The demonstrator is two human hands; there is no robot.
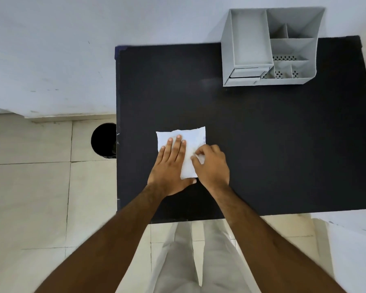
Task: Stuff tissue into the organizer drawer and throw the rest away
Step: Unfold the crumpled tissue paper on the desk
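Head view showed both forearms reaching over the near edge of the black desk (262, 144). The left hand (169, 163) lay flat, fingers spread, pressing the white tissue (186, 140) down a little left of the desk's middle. The right hand (213, 163) pinched the tissue's right side between thumb and curled fingertips. With one side pinned, a hard pull would likely tear the thin sheet unevenly or shred it. Farther off, at the far right corner, stood the grey organizer (268, 47); its small drawer (246, 73) looked nearly shut, so stuffing could jam or nudge the light organizer. A dark bin (104, 140) sat on the floor beside the desk's left edge, where a tossed scrap might miss.
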